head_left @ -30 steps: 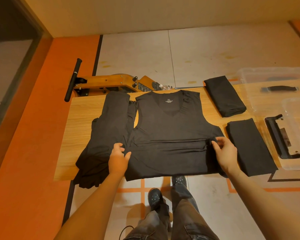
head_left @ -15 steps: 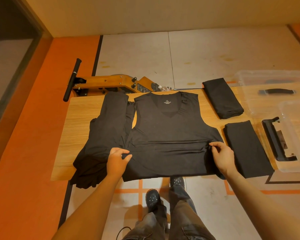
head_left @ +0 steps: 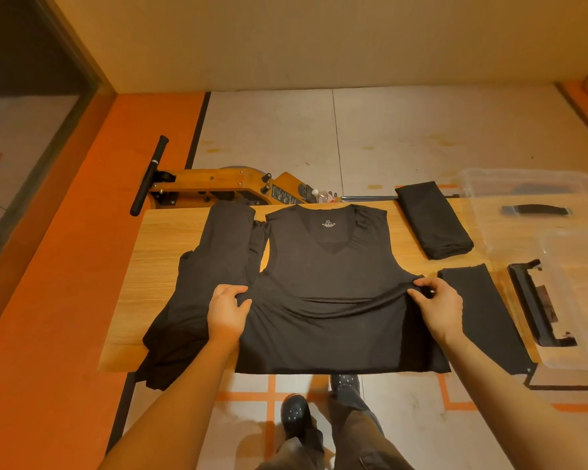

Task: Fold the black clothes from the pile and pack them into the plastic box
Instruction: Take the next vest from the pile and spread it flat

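A light wood-grain rectangular surface [head_left: 163, 252] carries everything, and the black sleeveless V-neck top [head_left: 333, 266] spread flat at its middle serves as the landmark, neckline toward the far edge and hem reaching the near edge. To the right of this top, at the right end of the surface, stands a clear plastic storage box [head_left: 530, 191] with a dark strip showing through its wall, and nearer the person lies a clear plastic lid [head_left: 577, 300] with a black latch handle [head_left: 537, 303]. Beyond the far edge, behind the top, a wooden machine frame with a black bar handle [head_left: 218, 184] rests on the floor. Left of the top, touching its side, lies the loose pile of black clothes [head_left: 201, 283], one end hanging over the near edge. Just right of the top's hem lies a flat folded black garment [head_left: 482, 313]; further back on that side sits a thicker folded black bundle [head_left: 431, 220], near the box. The left hand [head_left: 226, 312] pinches the top's fabric at its left side seam, fingers curled round a raised fold. The right hand [head_left: 437, 301] grips the fabric at the right side seam in the same way, so a slack ridge of cloth runs between both hands
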Available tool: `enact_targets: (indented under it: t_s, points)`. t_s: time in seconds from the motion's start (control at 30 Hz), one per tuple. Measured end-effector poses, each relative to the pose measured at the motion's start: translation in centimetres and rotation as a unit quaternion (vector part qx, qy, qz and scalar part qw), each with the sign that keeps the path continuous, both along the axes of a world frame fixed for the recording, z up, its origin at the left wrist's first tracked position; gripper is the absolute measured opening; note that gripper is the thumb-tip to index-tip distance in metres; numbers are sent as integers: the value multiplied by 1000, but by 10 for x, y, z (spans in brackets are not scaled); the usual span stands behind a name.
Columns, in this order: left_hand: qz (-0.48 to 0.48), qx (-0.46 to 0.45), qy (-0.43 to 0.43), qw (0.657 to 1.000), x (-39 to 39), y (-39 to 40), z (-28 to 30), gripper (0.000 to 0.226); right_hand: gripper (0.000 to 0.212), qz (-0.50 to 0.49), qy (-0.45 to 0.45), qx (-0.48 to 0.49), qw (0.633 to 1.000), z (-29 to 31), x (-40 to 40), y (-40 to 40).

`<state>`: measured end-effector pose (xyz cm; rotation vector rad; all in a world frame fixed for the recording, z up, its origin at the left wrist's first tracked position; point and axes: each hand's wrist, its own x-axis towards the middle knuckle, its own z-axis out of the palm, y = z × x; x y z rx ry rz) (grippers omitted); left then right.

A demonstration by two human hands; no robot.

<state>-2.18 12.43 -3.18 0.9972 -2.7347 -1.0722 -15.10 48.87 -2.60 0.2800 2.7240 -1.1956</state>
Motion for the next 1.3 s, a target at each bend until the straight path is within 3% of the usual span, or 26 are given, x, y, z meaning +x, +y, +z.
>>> enact_targets:
  t_s: [0.27,0.5,0.7,0.87,1.07,1.17,1.3]
  points:
    - [28,-32,52,998,-70,-16,37,33,26,19,49,-20,998,26,-65,-12]
    - [47,-4,14,999,-131,-34,45,38,14,29,29,-19,999,31,-122,-26]
    - [78,22,-7,997,-177,-55,39,35,32,35,14,-17,999,22,-167,-37]
    - [102,25,47,993,-204,-57,38,31,34,15,20,-18,1000,21,-198,-50]
    - [81,59,-28,995,-231,-54,21,48,38,80,-4,32,996,0,-217,-65]
    - [67,-14,-94,993,-231,-44,10,56,51,145,31,130,980,-8,-207,-74]
    - [5,-143,-74,987,-210,-11,-3,53,57,226,116,221,942,-24,-172,-91]
